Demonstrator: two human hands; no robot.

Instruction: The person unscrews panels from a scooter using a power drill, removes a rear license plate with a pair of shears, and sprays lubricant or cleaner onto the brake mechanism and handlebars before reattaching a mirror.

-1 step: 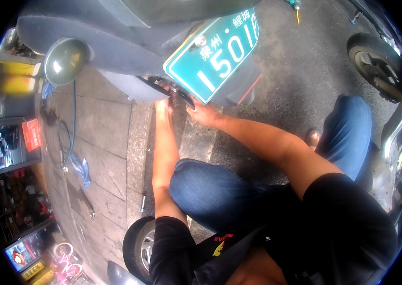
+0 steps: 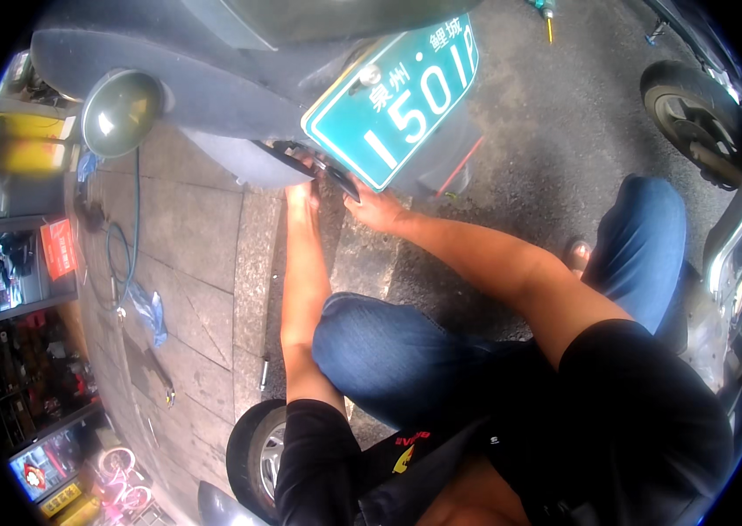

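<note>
The grey rear bodywork of a scooter leans over my hands, with a green number plate and a round turn-signal lamp on it. My left hand reaches up under the tail, and its fingers disappear behind the bodywork. Close beside it, my right hand is at a dark curved part just below the plate's lower corner. The bodywork and that part cover most of its fingertips, so its grip cannot be made out.
A loose wheel with tyre lies near my left elbow, with a metal cylinder farther ahead. On the paving are a hose, a blue cloth and a wrench-like tool. Another scooter's wheel stands right; a screwdriver lies beyond.
</note>
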